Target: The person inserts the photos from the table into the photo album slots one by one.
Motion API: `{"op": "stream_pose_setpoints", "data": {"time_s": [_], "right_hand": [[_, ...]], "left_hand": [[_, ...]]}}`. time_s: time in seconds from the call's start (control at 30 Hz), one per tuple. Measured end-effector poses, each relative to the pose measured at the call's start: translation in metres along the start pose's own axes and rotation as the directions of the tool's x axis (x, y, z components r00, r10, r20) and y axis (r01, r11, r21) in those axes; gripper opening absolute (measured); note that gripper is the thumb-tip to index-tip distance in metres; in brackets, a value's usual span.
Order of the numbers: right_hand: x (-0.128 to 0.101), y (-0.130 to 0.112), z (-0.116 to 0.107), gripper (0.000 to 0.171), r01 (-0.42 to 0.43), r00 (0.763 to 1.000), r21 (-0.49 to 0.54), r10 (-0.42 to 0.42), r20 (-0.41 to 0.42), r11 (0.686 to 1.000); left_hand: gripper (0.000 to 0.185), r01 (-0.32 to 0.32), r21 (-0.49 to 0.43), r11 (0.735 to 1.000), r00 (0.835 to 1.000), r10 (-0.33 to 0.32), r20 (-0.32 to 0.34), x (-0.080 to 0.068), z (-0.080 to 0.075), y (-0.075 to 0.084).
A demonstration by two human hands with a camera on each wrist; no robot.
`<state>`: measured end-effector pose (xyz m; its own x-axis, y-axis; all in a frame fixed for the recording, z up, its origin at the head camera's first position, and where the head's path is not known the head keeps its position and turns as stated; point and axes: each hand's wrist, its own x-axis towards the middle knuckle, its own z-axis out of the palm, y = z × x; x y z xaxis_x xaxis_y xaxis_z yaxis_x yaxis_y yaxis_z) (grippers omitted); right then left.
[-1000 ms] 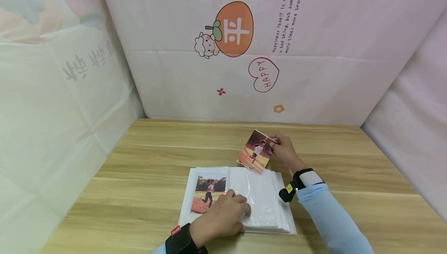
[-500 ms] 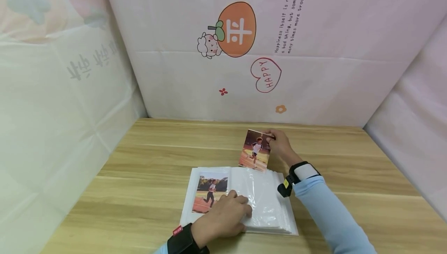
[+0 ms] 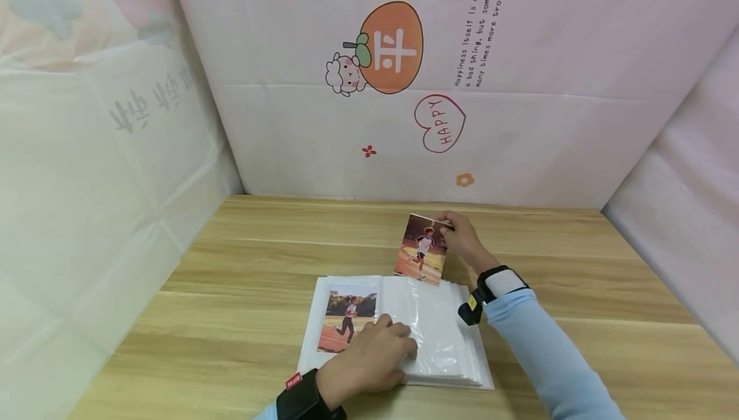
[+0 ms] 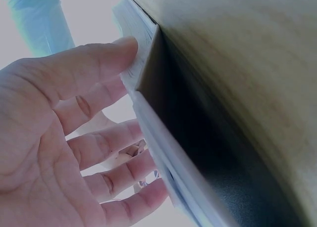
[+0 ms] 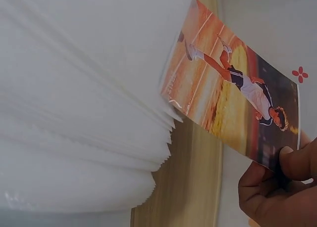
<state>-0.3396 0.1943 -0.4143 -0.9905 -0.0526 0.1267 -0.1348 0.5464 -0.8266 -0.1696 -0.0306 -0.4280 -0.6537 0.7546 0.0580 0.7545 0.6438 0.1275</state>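
Observation:
An open white photo album (image 3: 398, 333) lies on the wooden table (image 3: 231, 266). Its left page holds a photo of a runner (image 3: 348, 316); the right page is an empty clear sleeve (image 3: 435, 327). My left hand (image 3: 369, 359) rests flat on the album's lower middle, fingers straight on the pages (image 4: 136, 68). My right hand (image 3: 458, 237) pinches a loose photo of a running child (image 3: 423, 248) by its upper right corner, holding it upright at the top edge of the right page. In the right wrist view the loose photo (image 5: 233, 93) stands beside the fanned page edges (image 5: 89, 128).
Printed cloth walls (image 3: 404, 86) close in the table at the back and on both sides. Bare wood lies to the left, right and behind the album.
The right hand has turned the loose photo from tilted to nearly upright and shifted it slightly left. The left hand has stayed on the album.

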Motion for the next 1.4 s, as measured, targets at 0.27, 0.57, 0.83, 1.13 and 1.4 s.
{"op": "stream_pose_setpoints", "data": {"time_s": [0.27,0.57,0.83,1.13,1.4], "right_hand": [[-0.001,-0.001,0.003,0.025,-0.008,1.000,-0.001,0.008,-0.008,1.000],[0.002,0.007,0.009,0.021,0.018,1.000,0.016,-0.018,0.019,1.000],[-0.001,0.008,0.012,0.021,0.093,0.995,-0.005,-0.092,0.030,0.996],[-0.004,0.010,0.012,0.022,0.095,0.994,0.011,-0.096,0.059,0.995],[-0.010,0.014,0.014,0.028,0.077,0.986,0.000,-0.077,0.149,0.997]], "left_hand": [[0.028,-0.001,-0.012,1.000,1.000,0.001,0.008,-0.001,0.001,-0.001],[0.028,-0.006,-0.014,1.000,1.000,0.006,0.011,0.000,0.001,-0.002],[0.028,0.001,-0.021,1.000,1.000,0.000,0.018,-0.001,-0.002,-0.001],[0.029,-0.007,-0.008,1.000,1.000,0.007,0.001,-0.001,-0.001,-0.001],[0.030,-0.014,-0.016,1.000,1.000,0.014,-0.006,-0.002,0.001,-0.002]]}}
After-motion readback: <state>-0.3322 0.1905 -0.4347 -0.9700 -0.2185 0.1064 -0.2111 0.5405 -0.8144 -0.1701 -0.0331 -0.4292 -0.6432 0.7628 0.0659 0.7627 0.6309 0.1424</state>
